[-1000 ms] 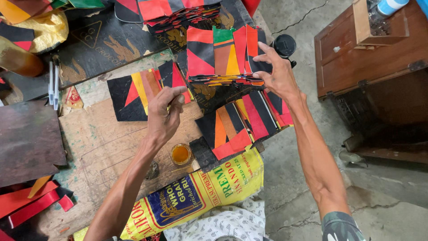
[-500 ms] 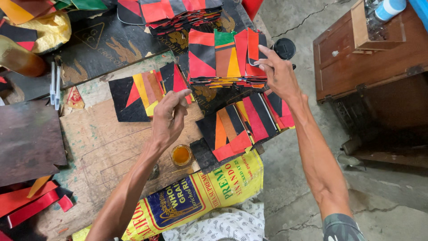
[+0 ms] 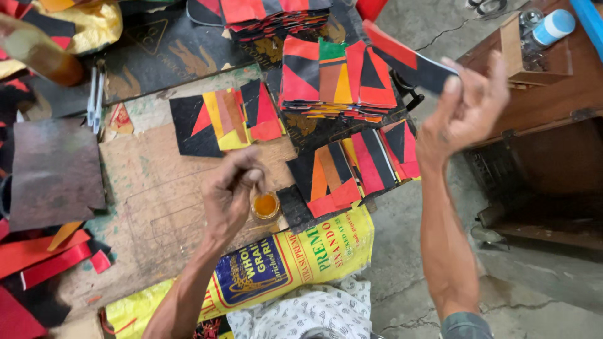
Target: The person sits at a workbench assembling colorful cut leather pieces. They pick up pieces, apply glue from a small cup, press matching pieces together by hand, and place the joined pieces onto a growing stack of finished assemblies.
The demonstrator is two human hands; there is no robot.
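A cracked grey concrete floor (image 3: 440,31) fills the right side, lit by soft daylight. On it stands a dark brown wooden cabinet (image 3: 553,100), scuffed, with a small open wooden box (image 3: 512,50) on top. Left of the cabinet lies a worn wooden board (image 3: 157,201), and just beside the board a yellow printed sack (image 3: 314,251).
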